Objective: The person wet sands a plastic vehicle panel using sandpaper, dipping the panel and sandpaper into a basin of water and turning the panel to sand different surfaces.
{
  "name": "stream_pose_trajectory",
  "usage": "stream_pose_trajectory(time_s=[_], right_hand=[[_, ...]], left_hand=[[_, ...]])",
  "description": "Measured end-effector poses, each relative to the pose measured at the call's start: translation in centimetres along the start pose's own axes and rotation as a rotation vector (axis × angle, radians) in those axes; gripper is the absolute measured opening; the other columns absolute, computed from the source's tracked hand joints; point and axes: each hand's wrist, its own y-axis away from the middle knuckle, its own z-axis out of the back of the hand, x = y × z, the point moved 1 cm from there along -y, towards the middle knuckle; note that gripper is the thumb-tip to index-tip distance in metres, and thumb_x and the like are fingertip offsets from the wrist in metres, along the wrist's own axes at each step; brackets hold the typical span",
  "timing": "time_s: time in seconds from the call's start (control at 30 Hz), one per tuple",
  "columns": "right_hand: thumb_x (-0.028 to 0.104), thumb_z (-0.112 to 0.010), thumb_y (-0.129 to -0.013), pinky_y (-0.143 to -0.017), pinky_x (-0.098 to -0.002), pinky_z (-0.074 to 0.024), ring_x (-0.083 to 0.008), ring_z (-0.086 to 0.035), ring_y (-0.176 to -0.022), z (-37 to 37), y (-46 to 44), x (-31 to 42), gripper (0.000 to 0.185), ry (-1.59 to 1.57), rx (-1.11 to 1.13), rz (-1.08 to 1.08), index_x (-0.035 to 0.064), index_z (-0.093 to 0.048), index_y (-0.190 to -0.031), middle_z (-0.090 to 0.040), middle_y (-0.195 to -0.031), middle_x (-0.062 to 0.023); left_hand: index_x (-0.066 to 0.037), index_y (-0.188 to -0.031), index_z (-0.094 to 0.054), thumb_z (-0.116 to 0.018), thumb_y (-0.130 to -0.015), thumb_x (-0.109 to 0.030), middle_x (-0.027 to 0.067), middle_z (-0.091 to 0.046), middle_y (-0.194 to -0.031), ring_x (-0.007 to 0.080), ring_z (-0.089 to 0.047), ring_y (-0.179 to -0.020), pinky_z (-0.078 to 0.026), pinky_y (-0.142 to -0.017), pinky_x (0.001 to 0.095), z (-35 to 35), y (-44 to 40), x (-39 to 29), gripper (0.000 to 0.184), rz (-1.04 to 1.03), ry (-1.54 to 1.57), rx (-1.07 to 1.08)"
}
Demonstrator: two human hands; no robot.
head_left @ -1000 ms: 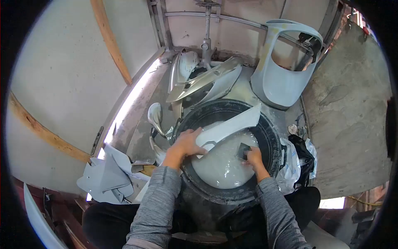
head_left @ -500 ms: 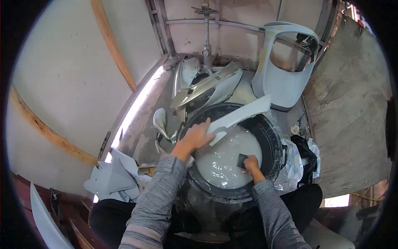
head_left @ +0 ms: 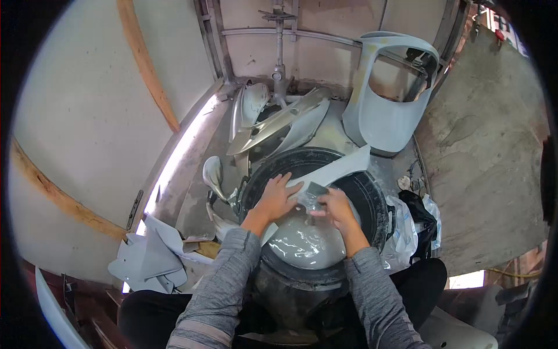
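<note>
Both arms (head_left: 225, 278) reach forward; hands (head_left: 275, 200) just apart.

Counts: 2 bare hands, one left hand (head_left: 272, 200) and one right hand (head_left: 337, 207). Grey sleeves (head_left: 216, 288) ×2. Black tub (head_left: 371, 198) ×1. White panel (head_left: 344, 165) over tub ×1. Dark pad (head_left: 314, 189) ×1. Big pale fairing (head_left: 388, 125) at back ×1. Curved wooden strips (head_left: 148, 67) on left ×2. Upright metal post (head_left: 279, 75) ×1. Panels (head_left: 279, 125) piled behind tub: at least 3, overlapping, exact number unclear.
</note>
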Motion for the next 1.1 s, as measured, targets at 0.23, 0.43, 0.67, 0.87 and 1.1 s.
stream_pose_trajectory(time_s=[0.23,0.43,0.67,0.87,1.1], right_hand=[[-0.002,-0.051,-0.083,-0.050,-0.0317,-0.0607,-0.0215,-0.065,-0.068,1.1,-0.3,-1.3,0.032,0.442,-0.212,0.150,-0.0056,-0.065,-0.111,-0.063,-0.093,-0.0134],[0.002,-0.053,-0.081,-0.045,-0.0440,-0.0591,-0.0375,-0.070,-0.082,7.4,-1.1,-8.7,0.037,0.803,-0.361,-0.144,-0.0069,-0.064,-0.115,-0.067,-0.098,-0.0236],[0.005,-0.058,-0.082,-0.060,-0.0470,-0.0581,-0.0369,-0.072,-0.090,8.9,-0.4,-11.3,0.029,0.685,-0.364,-0.313,-0.0091,-0.067,-0.106,-0.068,-0.101,-0.0316],[0.002,-0.054,-0.085,-0.054,-0.0338,-0.0624,-0.0262,-0.068,-0.074,0.8,1.3,0.1,0.034,0.092,0.023,-0.086,-0.0075,-0.059,-0.117,-0.065,-0.096,-0.0138],[0.009,-0.063,-0.088,-0.062,-0.0325,-0.0610,-0.0198,-0.068,-0.075,-4.0,5.6,5.3,0.033,0.095,0.092,0.012,-0.0039,-0.059,-0.118,-0.066,-0.101,-0.0124]], left_hand=[[-0.024,-0.141,-0.053,-0.067,-0.084,-0.023,0.0171,-0.045,-0.147,0.0440,-0.041,-0.134,-0.035,-0.110,0.0511,2.3,3.7,-1.7,0.058,-0.072,-0.106,0.020],[-0.022,-0.142,-0.051,-0.070,-0.083,-0.031,0.0219,-0.041,-0.149,0.0472,-0.045,-0.130,-0.041,-0.106,0.0524,1.3,5.6,-1.1,0.063,0.331,-0.062,-0.070],[-0.023,-0.148,-0.043,-0.073,-0.078,-0.035,0.0240,-0.040,-0.148,0.0451,-0.052,-0.122,-0.047,-0.100,0.0499,2.4,4.8,-1.6,0.077,0.486,0.076,0.072],[-0.017,-0.149,-0.041,-0.079,-0.073,-0.043,0.0204,-0.054,-0.126,0.0386,-0.061,-0.107,-0.052,-0.089,0.0463,5.4,0.9,-3.6,0.088,0.443,0.043,-0.061],[-0.007,-0.145,-0.044,-0.084,-0.062,-0.053,0.0233,-0.060,-0.122,0.0384,-0.063,-0.109,-0.053,-0.089,0.0452,7.8,-5.0,-5.8,0.103,0.587,0.092,-0.117]])
